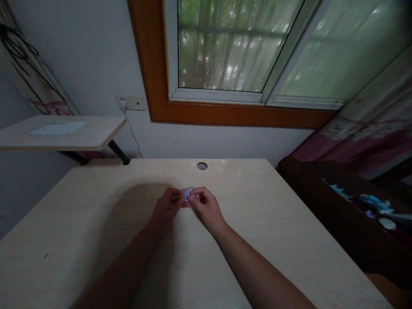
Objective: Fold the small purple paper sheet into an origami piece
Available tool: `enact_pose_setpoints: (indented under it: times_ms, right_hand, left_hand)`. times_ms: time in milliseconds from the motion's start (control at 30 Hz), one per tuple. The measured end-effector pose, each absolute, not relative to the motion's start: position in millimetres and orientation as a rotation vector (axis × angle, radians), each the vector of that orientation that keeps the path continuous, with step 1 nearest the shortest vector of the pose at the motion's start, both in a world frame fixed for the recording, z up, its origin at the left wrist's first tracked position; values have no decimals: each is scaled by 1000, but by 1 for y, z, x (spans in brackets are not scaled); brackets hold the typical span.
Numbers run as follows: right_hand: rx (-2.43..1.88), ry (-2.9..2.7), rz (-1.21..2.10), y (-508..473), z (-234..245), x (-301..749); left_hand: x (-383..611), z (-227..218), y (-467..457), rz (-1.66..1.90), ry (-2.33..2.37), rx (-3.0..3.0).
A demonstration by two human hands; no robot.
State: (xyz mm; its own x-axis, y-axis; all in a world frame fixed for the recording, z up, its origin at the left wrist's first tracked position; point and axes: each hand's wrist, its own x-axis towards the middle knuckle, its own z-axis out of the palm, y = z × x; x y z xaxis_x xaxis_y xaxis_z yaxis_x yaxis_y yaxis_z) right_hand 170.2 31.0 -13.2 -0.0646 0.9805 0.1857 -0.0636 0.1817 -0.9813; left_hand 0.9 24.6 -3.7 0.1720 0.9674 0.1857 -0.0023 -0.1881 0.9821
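Both my hands meet over the middle of a pale wooden desk (96, 240). Between their fingertips is a small light purple folded piece of paper (187, 193). My left hand (167, 208) has its fingers curled and pinched on the paper's left side. My right hand (204, 206) pinches its right side, fingers bent over the top. Most of the paper is hidden by the fingers.
A round cable hole (202, 165) sits at the desk's far edge. A raised side shelf (64, 133) with a white sheet (58, 127) stands at the back left. A wall socket with a white cable (124, 102) and a wood-framed window (231, 56) are behind. Dark furniture (337, 214) lies to the right.
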Motion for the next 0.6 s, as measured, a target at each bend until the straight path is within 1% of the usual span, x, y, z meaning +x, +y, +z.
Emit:
enact_pose_setpoints:
  times_ms: [433, 600]
  right_hand:
    - [-1001, -1302, 1138, 31, -12, 169]
    - [-964, -1250, 1195, 32, -14, 168]
  left_hand:
    - [1, -9, 28, 1201, 1064, 1442]
    - [3, -7, 27, 1198, 1060, 1436]
